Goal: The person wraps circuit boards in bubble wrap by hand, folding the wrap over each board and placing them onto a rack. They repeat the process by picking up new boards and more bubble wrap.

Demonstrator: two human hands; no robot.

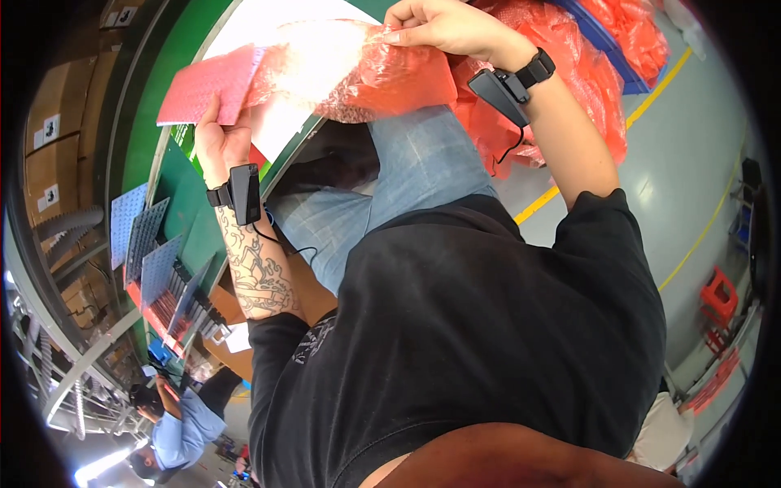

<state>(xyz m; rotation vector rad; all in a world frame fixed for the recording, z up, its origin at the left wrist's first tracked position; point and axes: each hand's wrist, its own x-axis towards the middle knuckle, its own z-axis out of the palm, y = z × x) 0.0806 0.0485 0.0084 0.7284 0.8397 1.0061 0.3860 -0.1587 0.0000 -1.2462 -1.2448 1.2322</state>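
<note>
My left hand (221,145) grips a flat pink panel (203,88) with a dotted, bumpy surface, the thumb lying over its near edge. From the panel's right side stretches a sheet of translucent pink bubble wrap (350,77); I cannot tell whether it wraps the panel or is joined to it. My right hand (443,31) pinches the bubble wrap's upper edge between thumb and fingers. Beneath both lies a brightly lit white surface (285,130) on the green workbench.
Blue-grey studded panels (159,268) stand upright in a red rack to the left. A large heap of pink bubble wrap (521,57) lies at the right, beside a blue bin (606,41). Cardboard boxes (61,171) line the far left. Co-workers (183,427) sit at lower left.
</note>
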